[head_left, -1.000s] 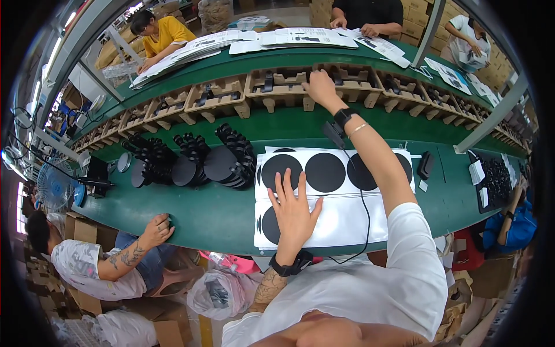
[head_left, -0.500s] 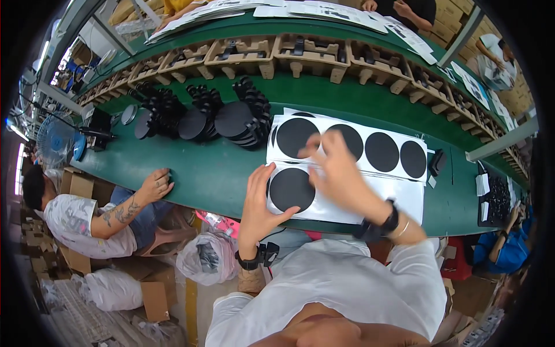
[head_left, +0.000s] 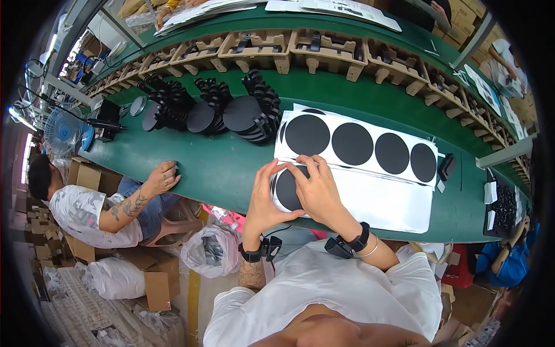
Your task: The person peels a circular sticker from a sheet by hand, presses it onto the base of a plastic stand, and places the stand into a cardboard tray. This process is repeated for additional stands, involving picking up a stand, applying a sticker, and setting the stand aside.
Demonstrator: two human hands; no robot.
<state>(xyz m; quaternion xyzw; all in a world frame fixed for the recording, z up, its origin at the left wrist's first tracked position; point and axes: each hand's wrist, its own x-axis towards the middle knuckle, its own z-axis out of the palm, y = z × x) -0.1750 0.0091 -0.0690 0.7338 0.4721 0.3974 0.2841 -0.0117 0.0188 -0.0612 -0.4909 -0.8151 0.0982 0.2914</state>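
A black round sticker [head_left: 287, 189] on a white backing sheet [head_left: 384, 199] lies on the green table in front of me. My left hand [head_left: 263, 195] curves around its left side, thumb below it and fingers at its upper left edge. Over its right part rests my right hand [head_left: 317, 188], fingertips bent down near the upper edge, thumb and fingers apart. I see no thing lifted between the fingers of either hand. Just beyond lies another white sheet with several black round stickers [head_left: 352, 143] in a row, on top of more sheets.
Stacks of black round-based parts [head_left: 243, 114] stand left of the sheets. Cardboard trays [head_left: 328, 49] line the table's back. Right lie a small black part [head_left: 447, 166] and a mat with small black pieces [head_left: 502, 205]. A co-worker's hand [head_left: 163, 176] rests at the left table edge.
My right hand has moved left and nearer, from the far sheet's row to the near round sticker. My left hand has stayed by that sticker. The head view has shifted slightly.
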